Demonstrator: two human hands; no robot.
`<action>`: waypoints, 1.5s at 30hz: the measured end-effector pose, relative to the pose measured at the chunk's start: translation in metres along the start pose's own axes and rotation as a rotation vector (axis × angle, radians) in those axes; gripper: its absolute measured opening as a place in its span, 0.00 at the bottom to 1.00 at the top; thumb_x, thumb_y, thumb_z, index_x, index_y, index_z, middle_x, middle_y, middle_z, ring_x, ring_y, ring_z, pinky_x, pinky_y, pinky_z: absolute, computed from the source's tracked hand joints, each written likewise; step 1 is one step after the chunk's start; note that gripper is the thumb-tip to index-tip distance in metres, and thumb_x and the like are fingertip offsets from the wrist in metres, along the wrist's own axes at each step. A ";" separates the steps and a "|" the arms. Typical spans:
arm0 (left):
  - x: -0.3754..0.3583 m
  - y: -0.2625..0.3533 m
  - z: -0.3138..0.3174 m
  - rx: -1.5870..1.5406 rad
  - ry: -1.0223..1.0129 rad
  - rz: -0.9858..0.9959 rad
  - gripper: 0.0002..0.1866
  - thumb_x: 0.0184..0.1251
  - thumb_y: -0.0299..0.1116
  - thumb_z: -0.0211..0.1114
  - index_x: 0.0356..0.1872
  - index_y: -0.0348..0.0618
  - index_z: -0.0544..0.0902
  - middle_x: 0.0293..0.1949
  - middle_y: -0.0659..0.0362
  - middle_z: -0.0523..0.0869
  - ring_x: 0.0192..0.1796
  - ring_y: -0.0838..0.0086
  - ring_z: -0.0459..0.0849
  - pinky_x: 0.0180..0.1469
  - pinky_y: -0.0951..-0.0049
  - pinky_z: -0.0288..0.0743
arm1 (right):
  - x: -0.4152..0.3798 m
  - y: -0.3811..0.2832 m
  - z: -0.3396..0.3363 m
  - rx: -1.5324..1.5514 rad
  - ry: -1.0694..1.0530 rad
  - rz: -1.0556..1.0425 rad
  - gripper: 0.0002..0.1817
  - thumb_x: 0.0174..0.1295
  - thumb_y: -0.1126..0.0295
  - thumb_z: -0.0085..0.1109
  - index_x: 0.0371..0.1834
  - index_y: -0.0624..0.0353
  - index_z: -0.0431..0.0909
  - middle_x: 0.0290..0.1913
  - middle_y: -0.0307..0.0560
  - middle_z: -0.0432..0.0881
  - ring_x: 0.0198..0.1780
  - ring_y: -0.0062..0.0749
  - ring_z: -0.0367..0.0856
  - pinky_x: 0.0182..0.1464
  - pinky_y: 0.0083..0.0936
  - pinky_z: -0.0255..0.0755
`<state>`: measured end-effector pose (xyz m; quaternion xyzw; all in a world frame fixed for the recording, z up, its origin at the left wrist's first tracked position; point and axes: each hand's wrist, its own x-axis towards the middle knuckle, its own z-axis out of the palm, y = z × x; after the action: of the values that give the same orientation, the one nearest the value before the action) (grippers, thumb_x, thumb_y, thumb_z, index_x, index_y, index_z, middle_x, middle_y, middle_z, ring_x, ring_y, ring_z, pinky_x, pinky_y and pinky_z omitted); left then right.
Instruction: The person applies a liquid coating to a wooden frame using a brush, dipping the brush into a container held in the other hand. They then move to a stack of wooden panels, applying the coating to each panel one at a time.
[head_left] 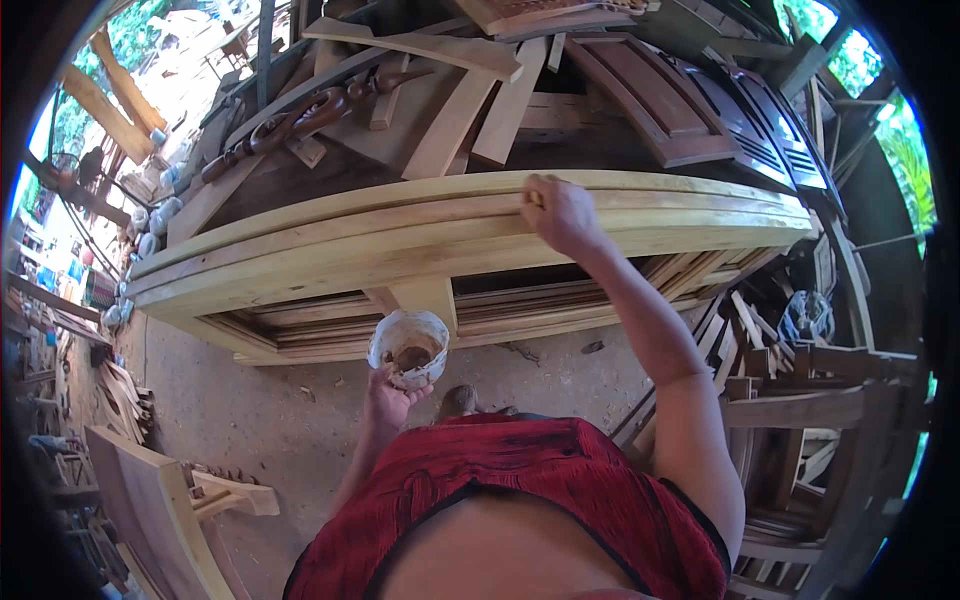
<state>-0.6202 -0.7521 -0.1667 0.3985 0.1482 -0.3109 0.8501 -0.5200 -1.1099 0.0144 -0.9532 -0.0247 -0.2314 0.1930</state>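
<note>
My left hand point(390, 402) grips a white plastic tub point(405, 327) from below, tilted so that brown residue shows on its inner wall and bottom. My right hand point(562, 215) is closed in a pinch against the upper edge of a long, pale wooden frame point(340, 262). Whatever its fingers hold, if anything, is hidden. The frame lies across in front of me, with grooves along its top face and recessed panels below. The tub stands apart from the right hand, near the frame's middle upright.
Behind the frame lie loose planks point(450, 125), a carved dark post point(325, 108) and a brown panelled door point(650, 95). Stacked dark wooden frames point(800, 410) stand at the right. A board point(160, 505) leans at lower left on the concrete floor point(290, 410).
</note>
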 end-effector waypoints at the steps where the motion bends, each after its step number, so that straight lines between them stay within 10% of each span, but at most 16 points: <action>1: 0.003 0.000 -0.006 0.006 0.000 -0.007 0.41 0.56 0.57 0.55 0.65 0.39 0.59 0.61 0.46 0.69 0.60 0.52 0.71 0.55 0.49 0.70 | 0.011 -0.019 0.002 -0.002 -0.007 -0.006 0.05 0.53 0.68 0.57 0.30 0.56 0.76 0.26 0.50 0.78 0.27 0.45 0.81 0.29 0.37 0.74; 3: 0.000 0.006 0.002 -0.001 0.019 0.002 0.42 0.55 0.57 0.56 0.65 0.40 0.58 0.62 0.47 0.68 0.60 0.52 0.71 0.55 0.48 0.69 | 0.032 -0.042 0.007 0.835 -0.276 0.319 0.03 0.54 0.75 0.54 0.31 0.59 0.76 0.26 0.47 0.80 0.24 0.33 0.82 0.24 0.25 0.76; 8: 0.003 0.017 -0.007 -0.045 0.037 -0.010 0.44 0.53 0.57 0.58 0.66 0.41 0.56 0.63 0.47 0.67 0.61 0.51 0.70 0.56 0.45 0.68 | 0.052 -0.001 0.020 1.156 -0.276 0.670 0.08 0.50 0.77 0.55 0.35 0.61 0.77 0.28 0.51 0.81 0.24 0.34 0.84 0.22 0.24 0.79; 15: 0.008 0.029 -0.046 -0.207 0.039 -0.016 0.46 0.45 0.50 0.69 0.66 0.53 0.56 0.63 0.50 0.64 0.62 0.51 0.67 0.55 0.41 0.68 | 0.051 0.166 -0.055 0.594 0.195 0.802 0.07 0.47 0.73 0.55 0.30 0.58 0.80 0.24 0.46 0.79 0.18 0.36 0.82 0.15 0.24 0.74; 20: 0.006 0.033 -0.056 -0.235 0.029 -0.008 0.44 0.46 0.49 0.69 0.65 0.58 0.56 0.63 0.50 0.63 0.62 0.49 0.68 0.54 0.42 0.68 | 0.063 0.278 0.007 -0.098 0.233 0.555 0.07 0.50 0.61 0.55 0.28 0.44 0.81 0.34 0.52 0.83 0.39 0.52 0.81 0.42 0.45 0.73; 22: 0.006 0.034 -0.058 -0.232 0.039 0.016 0.43 0.46 0.49 0.69 0.65 0.61 0.57 0.63 0.50 0.63 0.61 0.49 0.68 0.53 0.42 0.69 | 0.077 0.182 0.020 -0.457 0.058 0.442 0.09 0.51 0.61 0.52 0.29 0.49 0.81 0.35 0.54 0.83 0.41 0.53 0.80 0.43 0.46 0.73; 26: 0.003 0.036 -0.054 -0.129 0.054 0.064 0.41 0.53 0.56 0.60 0.65 0.45 0.59 0.61 0.49 0.68 0.59 0.52 0.72 0.54 0.47 0.71 | 0.105 0.018 0.060 -0.219 -0.179 0.220 0.10 0.50 0.61 0.52 0.30 0.50 0.80 0.32 0.54 0.81 0.38 0.52 0.80 0.40 0.45 0.72; 31: 0.017 0.025 -0.064 -0.338 -0.003 0.004 0.38 0.52 0.46 0.65 0.65 0.60 0.57 0.63 0.50 0.64 0.59 0.49 0.70 0.51 0.41 0.72 | 0.129 -0.112 0.106 0.377 -0.190 0.090 0.07 0.52 0.70 0.56 0.33 0.58 0.78 0.27 0.48 0.82 0.28 0.37 0.83 0.28 0.30 0.77; 33: 0.016 0.029 -0.054 -0.325 0.006 0.032 0.38 0.52 0.45 0.65 0.65 0.61 0.57 0.63 0.51 0.64 0.59 0.49 0.70 0.50 0.41 0.73 | 0.126 -0.134 0.112 1.113 -0.356 0.438 0.07 0.52 0.76 0.55 0.35 0.63 0.76 0.28 0.48 0.81 0.25 0.33 0.83 0.24 0.24 0.78; 45: 0.011 0.029 -0.066 -0.202 0.017 -0.002 0.38 0.49 0.45 0.68 0.62 0.63 0.58 0.62 0.51 0.64 0.59 0.49 0.70 0.49 0.42 0.73 | 0.035 0.140 -0.041 0.659 0.133 0.874 0.15 0.48 0.66 0.54 0.41 0.53 0.74 0.31 0.46 0.76 0.21 0.35 0.82 0.22 0.27 0.78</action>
<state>-0.5929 -0.6915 -0.1974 0.3132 0.1863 -0.2917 0.8844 -0.4875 -1.2562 0.0143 -0.7472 0.3146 -0.1693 0.5604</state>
